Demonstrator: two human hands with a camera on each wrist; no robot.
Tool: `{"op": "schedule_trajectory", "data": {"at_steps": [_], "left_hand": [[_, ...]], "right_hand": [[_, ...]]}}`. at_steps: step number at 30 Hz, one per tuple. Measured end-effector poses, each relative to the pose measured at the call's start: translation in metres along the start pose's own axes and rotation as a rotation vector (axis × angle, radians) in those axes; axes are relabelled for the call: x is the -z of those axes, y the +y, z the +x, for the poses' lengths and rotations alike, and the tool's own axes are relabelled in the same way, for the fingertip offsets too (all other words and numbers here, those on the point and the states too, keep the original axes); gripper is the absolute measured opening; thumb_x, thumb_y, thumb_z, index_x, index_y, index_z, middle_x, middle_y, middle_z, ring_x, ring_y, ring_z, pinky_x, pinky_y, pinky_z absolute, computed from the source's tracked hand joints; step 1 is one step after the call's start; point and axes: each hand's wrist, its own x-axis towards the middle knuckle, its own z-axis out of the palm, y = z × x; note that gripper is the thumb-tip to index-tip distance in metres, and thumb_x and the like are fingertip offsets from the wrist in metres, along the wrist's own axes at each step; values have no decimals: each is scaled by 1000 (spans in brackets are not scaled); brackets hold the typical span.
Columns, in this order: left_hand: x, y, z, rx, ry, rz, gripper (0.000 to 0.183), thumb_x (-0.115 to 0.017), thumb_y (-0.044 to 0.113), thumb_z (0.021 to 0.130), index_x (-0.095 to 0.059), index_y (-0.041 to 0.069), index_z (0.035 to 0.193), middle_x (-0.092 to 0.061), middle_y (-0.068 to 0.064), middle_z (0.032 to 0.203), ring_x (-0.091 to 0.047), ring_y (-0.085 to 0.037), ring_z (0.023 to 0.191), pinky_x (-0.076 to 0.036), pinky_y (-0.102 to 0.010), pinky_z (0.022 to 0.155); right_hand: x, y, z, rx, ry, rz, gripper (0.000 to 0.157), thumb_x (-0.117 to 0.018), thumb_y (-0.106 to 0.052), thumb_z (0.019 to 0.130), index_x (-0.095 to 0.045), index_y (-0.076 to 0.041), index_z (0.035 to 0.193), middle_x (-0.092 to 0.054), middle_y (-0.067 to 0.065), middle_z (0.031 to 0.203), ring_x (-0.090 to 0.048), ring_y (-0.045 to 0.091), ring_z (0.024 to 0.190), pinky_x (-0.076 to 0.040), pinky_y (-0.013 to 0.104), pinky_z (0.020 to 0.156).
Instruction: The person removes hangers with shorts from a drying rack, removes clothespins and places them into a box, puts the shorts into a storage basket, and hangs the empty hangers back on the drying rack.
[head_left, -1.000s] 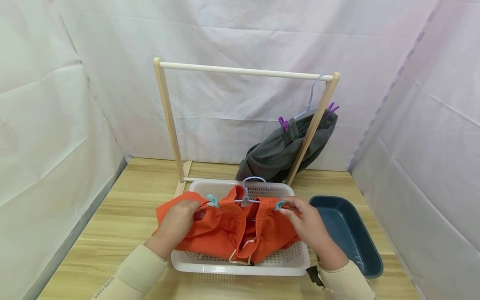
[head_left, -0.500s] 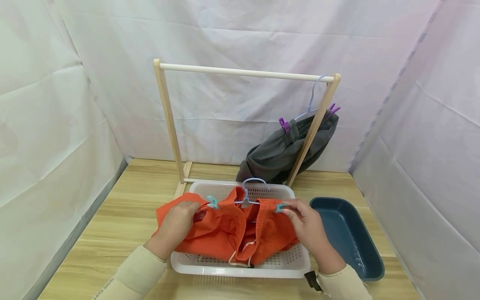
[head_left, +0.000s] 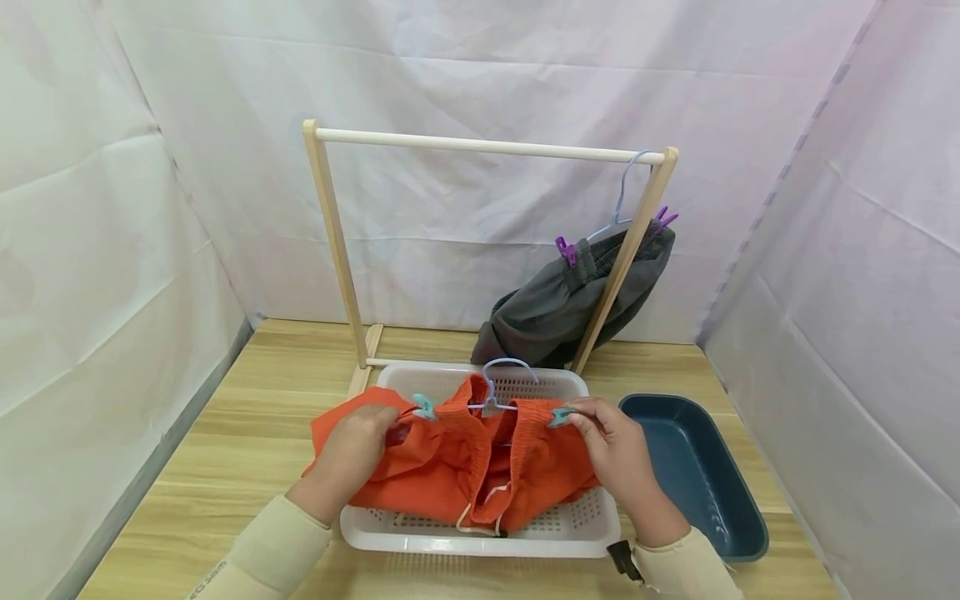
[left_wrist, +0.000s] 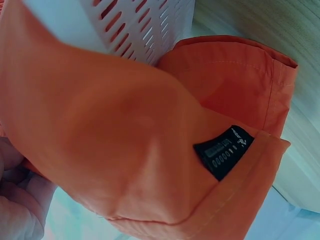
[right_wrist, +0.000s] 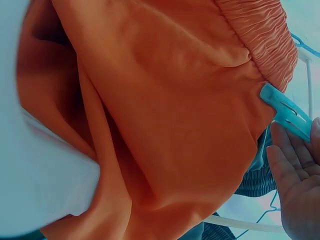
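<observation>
Orange shorts with an elastic waistband and pale drawstring lie across a white perforated basket. A light blue hanger sits at the waistband, its hook standing up. One teal clothespin is on the left of the waistband, and my left hand grips the orange cloth just beside it. At the right side, my right hand pinches the other teal clothespin between thumb and fingers, its nose on the waistband edge. A black label shows on a hem in the left wrist view.
Behind the basket stands a wooden rack with a white rail. Dark grey trousers hang at its right end, held by purple clothespins on another blue hanger. A dark blue tub stands to the right. White cloth walls surround the table.
The right clothespin and my right fingers have tilted slightly. My left hand and the shorts stay almost where they were.
</observation>
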Motion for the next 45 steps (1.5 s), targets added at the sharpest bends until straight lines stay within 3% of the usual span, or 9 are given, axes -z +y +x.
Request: {"op": "schedule_trajectory", "data": {"at_steps": [14,24,36,39,45], "left_hand": [[0,1,1,-11,2,-6,31,-63,-13,81,-51,12,70,-41,7,63,-44,-11,62,-44,-20,56],[1,1,2,-34,35,-23,31,-62,-16,80,-52,12,69,-41,7,63,-44,-12,63,-43,-21,55],[0,-1,1,-3,5,-19,30,-63,-13,82,-52,12,70,-43,7,64,-44,-11,63,-46,-22,57],[0,-1,1,-2,4,-18,30,-63,-13,82,-52,12,70,-43,7,64,-44,-11,63,-46,-21,57],[1,-1,0,5,-3,-30,30,-63,-13,82,-51,12,70,-41,8,63,-43,-11,63,-44,-20,56]], "right_hand": [[3,-5,1,-10,49,19,16,-70,6,80,-71,-3,92,-72,6,93,-67,20,84,-45,5,79],[10,-12,5,3,91,34,17,-71,7,79,-71,-2,94,-72,8,96,-65,7,84,-47,5,77],[19,-10,7,-33,62,35,23,-71,9,79,-67,3,101,-69,11,93,-61,-1,81,-47,6,73],[22,-9,8,-72,48,6,24,-71,8,80,-66,4,103,-69,13,94,-62,4,83,-45,4,74],[31,-6,9,-134,7,-43,26,-68,6,84,-64,5,109,-68,17,95,-68,31,90,-40,0,78]]}}
